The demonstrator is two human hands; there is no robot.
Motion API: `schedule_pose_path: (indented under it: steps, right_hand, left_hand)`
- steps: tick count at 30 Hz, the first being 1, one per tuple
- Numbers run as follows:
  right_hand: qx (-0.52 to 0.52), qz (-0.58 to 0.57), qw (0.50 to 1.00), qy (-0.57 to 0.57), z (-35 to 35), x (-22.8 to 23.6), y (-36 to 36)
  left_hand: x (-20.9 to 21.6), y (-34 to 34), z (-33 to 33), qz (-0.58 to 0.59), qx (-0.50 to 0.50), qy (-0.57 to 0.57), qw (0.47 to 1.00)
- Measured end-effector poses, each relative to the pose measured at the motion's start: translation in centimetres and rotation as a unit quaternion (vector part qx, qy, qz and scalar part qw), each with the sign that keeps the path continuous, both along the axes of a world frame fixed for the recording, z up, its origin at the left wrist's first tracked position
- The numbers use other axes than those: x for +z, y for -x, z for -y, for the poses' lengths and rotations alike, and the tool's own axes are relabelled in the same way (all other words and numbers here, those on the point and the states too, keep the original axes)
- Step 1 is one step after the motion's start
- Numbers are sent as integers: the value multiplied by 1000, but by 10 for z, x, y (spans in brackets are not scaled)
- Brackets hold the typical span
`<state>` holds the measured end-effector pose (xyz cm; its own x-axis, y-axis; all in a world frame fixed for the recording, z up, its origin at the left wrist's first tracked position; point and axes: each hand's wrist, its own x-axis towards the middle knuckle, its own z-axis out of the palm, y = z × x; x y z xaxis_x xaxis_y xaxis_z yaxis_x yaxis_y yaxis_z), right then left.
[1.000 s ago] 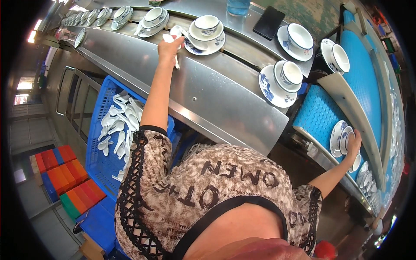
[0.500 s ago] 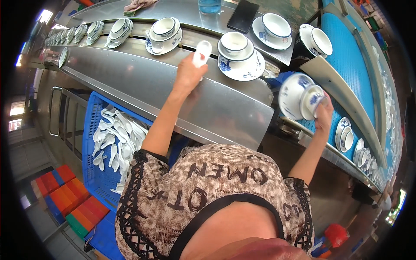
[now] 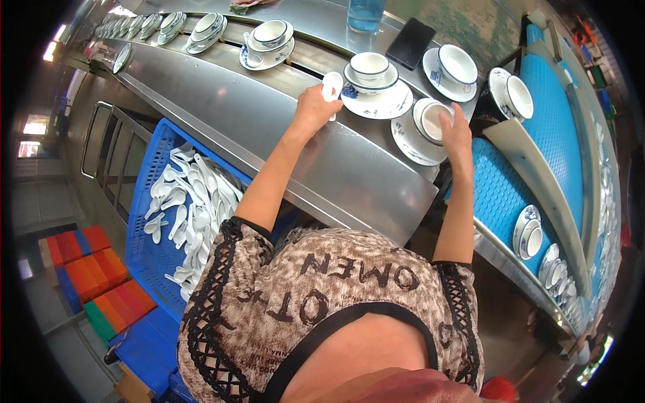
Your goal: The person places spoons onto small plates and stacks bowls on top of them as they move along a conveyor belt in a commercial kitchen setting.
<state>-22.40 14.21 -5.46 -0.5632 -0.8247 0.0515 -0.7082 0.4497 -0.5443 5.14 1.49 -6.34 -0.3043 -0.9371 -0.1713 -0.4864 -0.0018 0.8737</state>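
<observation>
My left hand [image 3: 313, 113] is closed around a white soup spoon [image 3: 332, 84], held up over the steel counter's edge. Close to that spoon stands a set of blue-patterned dishes: a plate [image 3: 379, 106] with a bowl and a smaller cup [image 3: 369, 64] nested on it. At the counter's right end my right hand [image 3: 458, 140] grips a similar stack by its right side. In this stack a small bowl [image 3: 435, 121] sits on a plate [image 3: 411, 142], tilted a little. The fingertips behind its rim are partly hidden.
More dish sets [image 3: 269, 47] run in a line to the far left. A phone [image 3: 411, 43] and a blue cup [image 3: 365, 15] lie behind. Blue conveyors [image 3: 500, 185] carry dishes on the right. A blue crate [image 3: 142, 250] of white spoons stands at lower left.
My right hand has brought its dish stack from over the conveyor left to the counter's end, turning it more upright. My left hand still holds the spoon, now closer to the neighbouring set.
</observation>
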Motion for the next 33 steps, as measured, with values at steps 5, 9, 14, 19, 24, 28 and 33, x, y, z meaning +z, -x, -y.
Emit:
schedule_pose_path:
  steps: [5, 9, 14, 19, 24, 28, 33]
  right_hand:
    - [242, -122, 962, 37, 29, 25, -73]
    - [365, -20, 926, 92, 48, 16, -117]
    - [429, 129, 894, -5, 38, 29, -117]
    - [268, 133, 952, 61, -3, 80, -64]
    - [72, -87, 992, 55, -90, 85, 73]
    - [-120, -192, 963, -149, -207, 83, 172]
    - [-169, 76, 976, -112, -223, 90, 176]
  left_hand:
    - [7, -4, 33, 52, -4, -2, 999]
    - [14, -4, 55, 97, -44, 54, 993]
    - [11, -22, 67, 175, 10, 132, 975]
    - [-9, -49, 53, 163, -11, 115, 980]
    - [9, -70, 33, 68, 10, 68, 995]
    - [17, -119, 35, 81, 87, 84, 989]
    - [4, -137, 31, 162, -40, 178, 970]
